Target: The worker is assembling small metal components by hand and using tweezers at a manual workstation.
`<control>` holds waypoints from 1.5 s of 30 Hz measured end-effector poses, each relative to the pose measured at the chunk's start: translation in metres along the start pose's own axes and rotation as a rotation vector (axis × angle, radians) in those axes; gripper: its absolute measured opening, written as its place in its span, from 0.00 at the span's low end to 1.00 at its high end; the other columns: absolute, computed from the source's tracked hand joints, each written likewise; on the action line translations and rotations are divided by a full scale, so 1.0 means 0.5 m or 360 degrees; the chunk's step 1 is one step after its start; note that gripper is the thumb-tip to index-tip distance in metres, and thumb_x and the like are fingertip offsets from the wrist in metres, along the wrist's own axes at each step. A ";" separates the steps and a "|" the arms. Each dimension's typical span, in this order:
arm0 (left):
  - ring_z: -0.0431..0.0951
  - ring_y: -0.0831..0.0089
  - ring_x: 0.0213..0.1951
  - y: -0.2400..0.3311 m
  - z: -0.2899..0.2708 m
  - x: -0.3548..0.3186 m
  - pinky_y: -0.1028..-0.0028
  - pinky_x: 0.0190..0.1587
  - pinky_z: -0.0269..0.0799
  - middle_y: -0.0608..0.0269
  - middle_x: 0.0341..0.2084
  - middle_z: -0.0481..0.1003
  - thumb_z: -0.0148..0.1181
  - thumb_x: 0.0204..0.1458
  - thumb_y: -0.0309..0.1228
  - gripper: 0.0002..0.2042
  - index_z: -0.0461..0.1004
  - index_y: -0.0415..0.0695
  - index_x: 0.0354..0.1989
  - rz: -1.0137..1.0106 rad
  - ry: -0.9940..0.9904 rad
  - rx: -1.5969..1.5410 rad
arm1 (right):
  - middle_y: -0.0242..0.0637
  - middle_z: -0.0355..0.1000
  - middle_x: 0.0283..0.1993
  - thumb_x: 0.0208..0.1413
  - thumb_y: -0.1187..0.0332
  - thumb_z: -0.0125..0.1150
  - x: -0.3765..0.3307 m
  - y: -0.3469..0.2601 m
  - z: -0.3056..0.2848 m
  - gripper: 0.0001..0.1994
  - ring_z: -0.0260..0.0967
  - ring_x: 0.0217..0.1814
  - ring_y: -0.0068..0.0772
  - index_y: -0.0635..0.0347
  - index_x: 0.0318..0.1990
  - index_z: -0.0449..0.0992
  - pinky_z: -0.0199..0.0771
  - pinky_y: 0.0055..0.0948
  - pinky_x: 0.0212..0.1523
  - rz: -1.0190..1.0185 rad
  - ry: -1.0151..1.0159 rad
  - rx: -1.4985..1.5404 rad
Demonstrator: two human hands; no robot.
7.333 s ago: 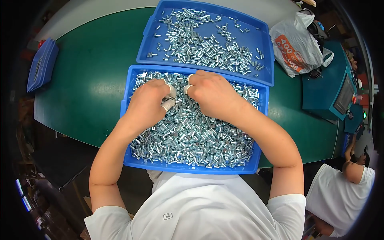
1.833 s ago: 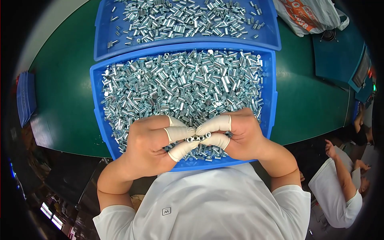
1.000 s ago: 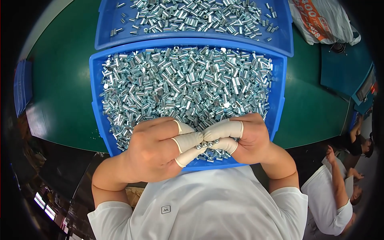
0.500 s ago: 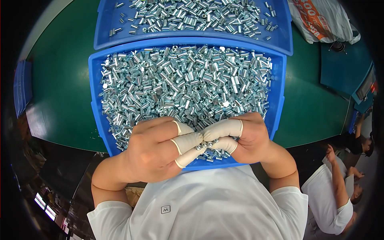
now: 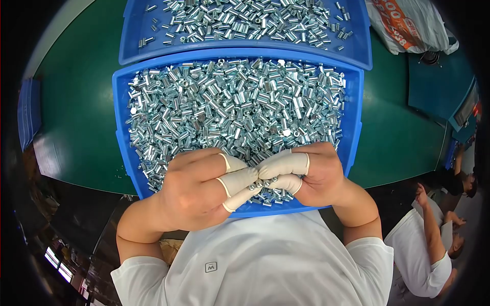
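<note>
My left hand and my right hand meet over the near edge of a blue tray. Off-white finger cots cover several fingertips. Both hands are closed in a pinch, fingertip to fingertip, around a short row of small metal cylinders, whose round ends peek out between the fingers. How the row is shared between the two hands is partly hidden. Beneath and beyond them the tray is filled with a heap of similar shiny, silvery cylinders, some showing a hole in the end.
A second blue tray with more cylinders adjoins the far side, on a green table. At the far right lie a white and orange plastic bag and a teal machine. Other people are at the right; another blue bin stands left.
Almost nothing differs. Both hands keep their pinch on the row of cylinders, and the fingertips have shifted only very slightly.
</note>
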State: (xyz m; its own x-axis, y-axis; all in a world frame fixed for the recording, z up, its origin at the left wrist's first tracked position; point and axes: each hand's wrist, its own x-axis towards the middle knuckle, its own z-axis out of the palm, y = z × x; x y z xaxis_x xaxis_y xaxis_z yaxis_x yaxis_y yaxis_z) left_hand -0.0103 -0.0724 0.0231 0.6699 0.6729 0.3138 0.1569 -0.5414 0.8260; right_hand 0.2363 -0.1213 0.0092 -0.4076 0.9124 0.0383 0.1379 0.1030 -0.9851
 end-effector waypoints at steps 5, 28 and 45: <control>0.83 0.64 0.25 0.000 -0.001 0.001 0.71 0.26 0.78 0.57 0.29 0.83 0.80 0.42 0.25 0.14 0.85 0.39 0.38 -0.0031 -0.0015 -0.0003 | 0.44 0.86 0.40 0.60 0.70 0.74 0.002 0.006 0.002 0.08 0.87 0.38 0.40 0.63 0.44 0.86 0.88 0.30 0.37 -0.0103 0.0047 -0.0016; 0.81 0.66 0.24 -0.004 0.001 0.000 0.69 0.24 0.76 0.62 0.28 0.82 0.81 0.43 0.26 0.12 0.86 0.42 0.37 -0.0262 -0.0051 -0.0196 | 0.43 0.85 0.35 0.54 0.76 0.78 0.001 0.002 0.003 0.09 0.85 0.33 0.33 0.64 0.42 0.86 0.83 0.26 0.31 -0.0035 0.0063 0.0076; 0.81 0.75 0.26 -0.009 -0.001 0.001 0.77 0.27 0.76 0.59 0.29 0.84 0.80 0.46 0.24 0.12 0.86 0.41 0.40 -0.0456 -0.0120 -0.0433 | 0.40 0.87 0.39 0.55 0.78 0.75 0.005 -0.016 -0.005 0.09 0.87 0.38 0.31 0.63 0.44 0.86 0.87 0.26 0.40 0.0291 -0.0001 0.0228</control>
State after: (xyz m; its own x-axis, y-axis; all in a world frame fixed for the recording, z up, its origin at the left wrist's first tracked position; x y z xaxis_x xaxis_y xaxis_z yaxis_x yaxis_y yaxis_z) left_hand -0.0112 -0.0692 0.0197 0.6798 0.7329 0.0259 0.1541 -0.1773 0.9720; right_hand 0.2363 -0.1188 0.0176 -0.3884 0.9103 -0.1433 0.0800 -0.1216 -0.9893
